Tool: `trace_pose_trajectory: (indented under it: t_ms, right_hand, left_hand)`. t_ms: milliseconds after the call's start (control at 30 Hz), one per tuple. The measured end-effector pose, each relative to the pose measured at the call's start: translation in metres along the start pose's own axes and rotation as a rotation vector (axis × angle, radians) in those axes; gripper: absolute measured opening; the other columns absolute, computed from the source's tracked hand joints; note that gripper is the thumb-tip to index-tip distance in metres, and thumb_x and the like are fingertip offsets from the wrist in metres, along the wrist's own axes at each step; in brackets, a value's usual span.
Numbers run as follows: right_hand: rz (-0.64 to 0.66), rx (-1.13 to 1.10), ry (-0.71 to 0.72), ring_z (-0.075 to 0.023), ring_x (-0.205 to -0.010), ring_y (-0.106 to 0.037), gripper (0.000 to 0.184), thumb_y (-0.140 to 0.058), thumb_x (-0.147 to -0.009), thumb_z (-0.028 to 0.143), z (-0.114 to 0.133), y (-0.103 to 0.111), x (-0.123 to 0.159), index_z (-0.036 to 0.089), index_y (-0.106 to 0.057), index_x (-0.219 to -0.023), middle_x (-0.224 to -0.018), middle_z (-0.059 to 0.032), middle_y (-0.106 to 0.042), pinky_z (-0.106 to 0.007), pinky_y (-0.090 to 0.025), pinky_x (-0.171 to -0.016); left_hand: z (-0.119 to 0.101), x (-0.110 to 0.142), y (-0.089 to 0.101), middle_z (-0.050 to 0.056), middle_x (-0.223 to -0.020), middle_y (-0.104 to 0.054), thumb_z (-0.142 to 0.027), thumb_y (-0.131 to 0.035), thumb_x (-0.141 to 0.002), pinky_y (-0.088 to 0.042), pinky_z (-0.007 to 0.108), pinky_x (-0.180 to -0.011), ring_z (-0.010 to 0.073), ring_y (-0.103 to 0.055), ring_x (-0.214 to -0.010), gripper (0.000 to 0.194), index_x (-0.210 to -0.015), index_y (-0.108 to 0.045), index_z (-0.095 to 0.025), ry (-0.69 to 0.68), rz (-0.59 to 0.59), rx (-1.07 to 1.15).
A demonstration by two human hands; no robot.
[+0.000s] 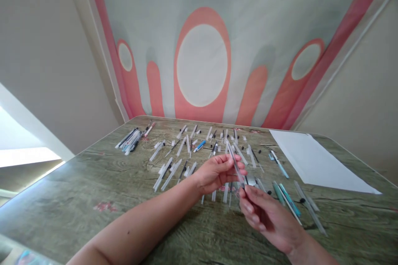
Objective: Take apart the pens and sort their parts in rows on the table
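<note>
My left hand [217, 172] pinches a clear pen barrel [234, 161] near its middle, the barrel slanting up and away from me. My right hand [267, 215] is curled below it, with its fingertips at the barrel's lower end and something thin and dark between them that I cannot make out. Both hands hover just above the wood-patterned table [93, 190]. Under and around them lie several clear barrels, caps and black refills [174, 169].
A bundle of assembled pens [130, 139] lies at the far left of the table. Teal pens [289, 198] rest to the right of my hands. A white sheet of paper [314, 159] lies at the far right. A pink-and-white patterned cloth [202, 62] hangs behind the table.
</note>
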State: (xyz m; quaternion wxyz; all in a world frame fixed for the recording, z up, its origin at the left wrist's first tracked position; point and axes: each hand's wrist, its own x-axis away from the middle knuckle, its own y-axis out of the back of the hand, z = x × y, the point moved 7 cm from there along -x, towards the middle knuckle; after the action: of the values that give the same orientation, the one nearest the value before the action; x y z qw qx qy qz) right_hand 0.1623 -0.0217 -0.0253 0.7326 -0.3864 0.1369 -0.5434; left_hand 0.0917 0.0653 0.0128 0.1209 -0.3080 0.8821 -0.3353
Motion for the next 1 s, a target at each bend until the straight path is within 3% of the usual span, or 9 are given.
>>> trace_pose_trajectory:
  t_ms: [133,400,833,1000]
  right_hand:
    - [-0.034,0.043,0.056,-0.0027,-0.045,-0.034,0.019,-0.053,-0.089,0.027,0.004,0.002,0.000,0.013,-0.061,-0.079,-0.057,0.0033,-0.046,-0.015,-0.022,-0.040]
    - [-0.147,0.380,0.169,-0.0052,-0.047,-0.035,0.025,-0.052,-0.088,0.036,0.012,0.007,-0.001,0.015,-0.058,-0.077,-0.058,0.0034,-0.047,-0.018,-0.026,-0.042]
    - [-0.247,0.675,0.235,-0.0076,-0.047,-0.039,0.032,-0.047,-0.088,0.046,0.014,0.016,-0.003,0.017,-0.055,-0.076,-0.057,0.0041,-0.047,-0.019,-0.030,-0.041]
    - [-0.294,0.954,0.257,-0.0105,-0.049,-0.045,0.035,-0.042,-0.088,0.049,0.019,0.017,-0.002,0.019,-0.055,-0.075,-0.058,0.0026,-0.051,-0.021,-0.035,-0.043]
  left_hand:
    - [0.003,0.000,0.001,0.006,-0.089,-0.065,-0.022,-0.064,-0.078,-0.049,0.031,-0.081,0.0201,-0.065,-0.090,0.018,-0.093,-0.060,-0.012,-0.020,-0.012,-0.026]
    - [0.015,-0.002,0.019,0.008,-0.085,-0.069,-0.023,-0.067,-0.075,-0.050,0.033,-0.081,0.0209,-0.067,-0.085,0.021,-0.090,-0.060,-0.012,-0.007,-0.228,-0.027]
    - [0.012,-0.001,0.017,0.008,-0.080,-0.068,-0.027,-0.072,-0.069,-0.051,0.033,-0.076,0.0208,-0.068,-0.077,0.027,-0.087,-0.061,-0.010,-0.048,-0.297,-0.085]
    - [0.015,0.001,0.019,0.008,-0.079,-0.068,-0.027,-0.072,-0.069,-0.050,0.034,-0.076,0.0208,-0.067,-0.076,0.028,-0.088,-0.061,-0.010,-0.053,-0.344,-0.099]
